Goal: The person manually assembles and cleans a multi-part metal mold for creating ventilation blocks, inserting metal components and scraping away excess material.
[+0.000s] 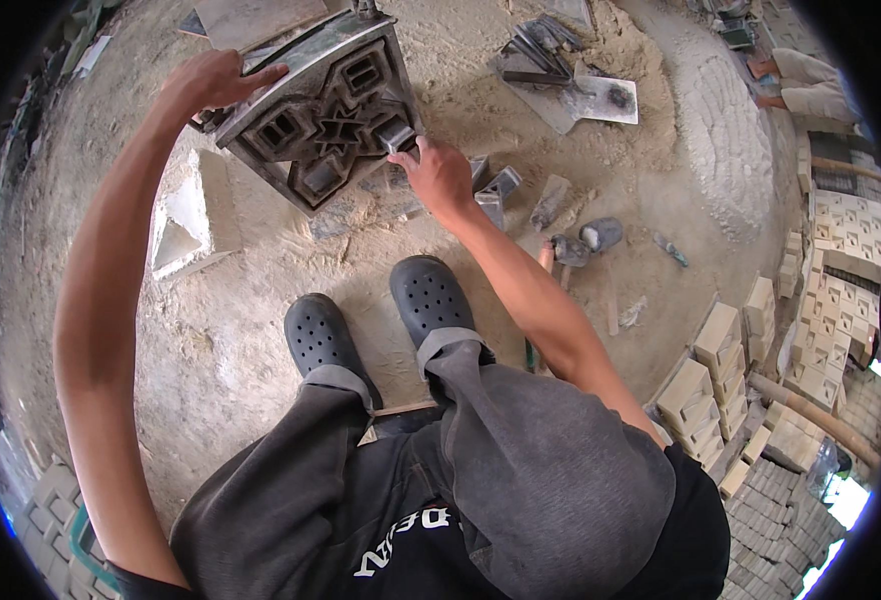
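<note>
A person bends over a metal mould (329,118), which stands tilted on the dusty floor (251,315), in front of the shoes (429,297). Its open face, with a star pattern and several box-like hollow shapes, is turned toward the person. The left hand (211,82) lies over the upper left edge of the mould, and its grip is grasping this edge, with one finger stretched along the top side. The right hand (441,178) is at the right side of the pattern. Its fingers and thumb touch a small metal block (395,136) that sits in the mould, but from this angle I cannot tell well if this grip is pinching the block or only resting against it.

Just beside the mould, on the left, there is a white block (219,200) with a hollow in it. Near the right wrist, some loose metal pieces (504,182) lie on the floor. Farther up on the right are flat plates (601,97) with dark bars (539,50) near them, and then a heap of pale powder (726,140). At the right, cream-coloured blocks (689,395) are stacked in rows.
</note>
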Motion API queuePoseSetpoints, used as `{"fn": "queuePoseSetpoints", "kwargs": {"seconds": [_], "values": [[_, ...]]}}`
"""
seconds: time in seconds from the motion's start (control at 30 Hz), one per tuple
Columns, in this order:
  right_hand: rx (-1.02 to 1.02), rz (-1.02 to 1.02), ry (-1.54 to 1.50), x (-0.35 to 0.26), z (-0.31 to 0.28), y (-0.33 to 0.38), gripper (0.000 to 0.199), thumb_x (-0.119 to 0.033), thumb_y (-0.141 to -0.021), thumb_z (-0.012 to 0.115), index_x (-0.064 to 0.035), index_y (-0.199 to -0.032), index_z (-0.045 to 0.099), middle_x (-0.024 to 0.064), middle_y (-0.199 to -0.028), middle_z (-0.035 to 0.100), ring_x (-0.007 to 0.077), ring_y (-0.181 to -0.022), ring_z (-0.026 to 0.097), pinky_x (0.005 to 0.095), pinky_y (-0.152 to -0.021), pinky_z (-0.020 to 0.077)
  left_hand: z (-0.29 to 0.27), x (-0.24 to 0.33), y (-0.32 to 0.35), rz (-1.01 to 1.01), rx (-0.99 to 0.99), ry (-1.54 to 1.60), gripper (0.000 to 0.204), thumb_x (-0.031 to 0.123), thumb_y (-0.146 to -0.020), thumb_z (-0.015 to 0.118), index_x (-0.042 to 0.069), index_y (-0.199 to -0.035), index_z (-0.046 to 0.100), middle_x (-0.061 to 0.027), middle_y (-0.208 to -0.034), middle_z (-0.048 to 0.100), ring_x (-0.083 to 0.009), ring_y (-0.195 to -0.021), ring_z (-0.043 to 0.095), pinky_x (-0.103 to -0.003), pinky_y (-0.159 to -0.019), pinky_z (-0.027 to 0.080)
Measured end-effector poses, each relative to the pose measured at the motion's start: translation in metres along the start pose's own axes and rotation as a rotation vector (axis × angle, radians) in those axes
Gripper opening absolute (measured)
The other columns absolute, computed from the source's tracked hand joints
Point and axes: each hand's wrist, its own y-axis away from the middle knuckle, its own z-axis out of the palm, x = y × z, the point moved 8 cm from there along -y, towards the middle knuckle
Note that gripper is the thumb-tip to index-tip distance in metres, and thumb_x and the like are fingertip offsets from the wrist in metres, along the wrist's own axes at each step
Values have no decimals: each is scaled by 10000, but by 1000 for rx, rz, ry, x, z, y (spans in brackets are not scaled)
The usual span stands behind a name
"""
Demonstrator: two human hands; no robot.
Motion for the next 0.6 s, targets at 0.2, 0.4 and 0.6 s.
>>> {"fn": "queuePoseSetpoints", "kwargs": {"seconds": [0.2, 0.4, 0.6], "values": [[-82, -4, -40, -15, 1, -11, 441, -424, -886, 671, 16, -861, 647, 174, -653, 652, 321, -572, 654, 415, -493, 496, -1, -1, 4, 11, 22, -18, 928, 871, -813, 360, 18, -544, 604, -99, -478, 526, -208, -469, 538, -404, -482, 414], [-84, 65, -109, -3, 9, -13, 479, -449, -847, 708, 22, -903, 636, 154, -720, 667, 338, -680, 672, 430, -584, 529, -8, 5, 0, -5, -18, 12, 956, 919, -755, 360, 18, -546, 603, -117, -563, 599, -249, -562, 622, -426, -560, 481], [59, -85, -5, -16, -12, -23, 538, -485, -772, 763, -4, -975, 633, 171, -851, 684, 334, -809, 684, 429, -669, 549, -4, -6, 4, -33, 1, -11, 952, 909, -772, 344, 15, -533, 566, -104, -531, 552, -230, -515, 564, -433, -521, 446]]}}
